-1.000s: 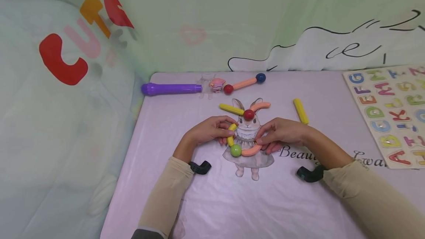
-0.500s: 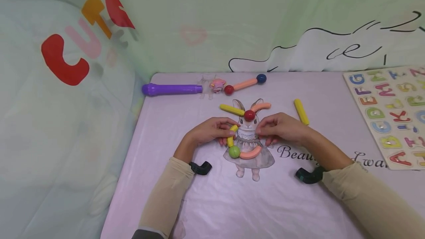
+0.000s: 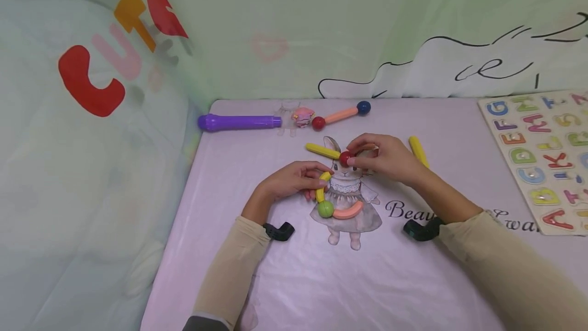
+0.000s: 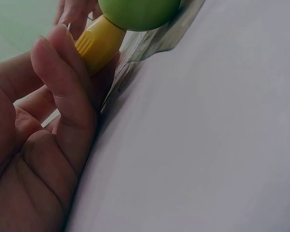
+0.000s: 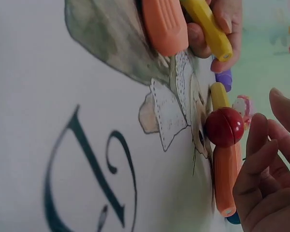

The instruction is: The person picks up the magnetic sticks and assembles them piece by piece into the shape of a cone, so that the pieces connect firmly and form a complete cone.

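My left hand (image 3: 291,180) pinches a yellow curved stick (image 3: 320,194) between thumb and fingers. That stick joins a green ball (image 3: 325,209), from which a coral curved stick (image 3: 347,211) runs to the right. Above them, a red ball (image 3: 345,159) lies with a yellow straight stick (image 3: 322,150) on its left. Its other coral stick (image 5: 226,179) is mostly hidden by my right hand in the head view. My right hand (image 3: 388,160) hovers at the red ball, thumb and fingers spread; the right wrist view shows a small gap between fingertips and ball.
Toward the back lie a purple microphone-shaped toy (image 3: 240,122), a small pink object (image 3: 303,116) and a coral stick (image 3: 341,115) with red and blue ball ends. A loose yellow stick (image 3: 418,151) lies beyond my right wrist. At right is an alphabet puzzle board (image 3: 523,178).
My right hand has let go of the lower coral stick and moved up and away to the red ball. My left hand still holds the yellow curved stick in about the same place.
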The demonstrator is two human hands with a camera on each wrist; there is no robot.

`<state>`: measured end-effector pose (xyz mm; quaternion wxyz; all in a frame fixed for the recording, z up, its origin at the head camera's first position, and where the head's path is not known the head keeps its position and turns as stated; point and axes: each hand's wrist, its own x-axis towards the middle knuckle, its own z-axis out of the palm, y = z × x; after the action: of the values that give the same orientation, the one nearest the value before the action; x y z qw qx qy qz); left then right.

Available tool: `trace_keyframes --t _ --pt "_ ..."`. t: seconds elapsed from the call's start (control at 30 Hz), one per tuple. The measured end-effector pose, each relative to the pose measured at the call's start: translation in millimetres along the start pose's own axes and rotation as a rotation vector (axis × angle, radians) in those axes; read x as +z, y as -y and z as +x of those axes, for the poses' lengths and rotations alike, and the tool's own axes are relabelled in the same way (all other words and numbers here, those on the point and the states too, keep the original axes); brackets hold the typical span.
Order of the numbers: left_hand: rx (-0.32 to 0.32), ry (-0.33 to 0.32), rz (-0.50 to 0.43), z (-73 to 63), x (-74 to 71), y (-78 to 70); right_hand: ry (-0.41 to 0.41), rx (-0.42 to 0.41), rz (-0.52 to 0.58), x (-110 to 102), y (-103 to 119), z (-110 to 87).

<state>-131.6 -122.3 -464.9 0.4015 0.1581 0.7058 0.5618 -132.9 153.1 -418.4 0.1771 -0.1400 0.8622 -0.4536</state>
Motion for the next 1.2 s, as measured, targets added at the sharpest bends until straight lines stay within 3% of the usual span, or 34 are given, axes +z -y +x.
trace_keyframes --t 0.17,0.53,1.03,1.2 --pt "-0.008 -0.001 0.015 -0.4 -0.1 -1.0 0.021 -0.055 -0.154 0.9 1.1 10.1" --pt "-0.002 -0.004 0.014 0.2 -0.7 0.8 0.094 -0.029 -0.210 13.3 -2.0 29.4" --pt "-0.007 -0.009 0.016 -1.1 0.0 -1.3 0.075 0.001 -0.182 16.0 -6.7 34.8" --pt "-0.006 -0.009 0.013 -1.0 -0.3 -1.5 0.073 0.015 -0.094 16.5 -9.2 34.0"
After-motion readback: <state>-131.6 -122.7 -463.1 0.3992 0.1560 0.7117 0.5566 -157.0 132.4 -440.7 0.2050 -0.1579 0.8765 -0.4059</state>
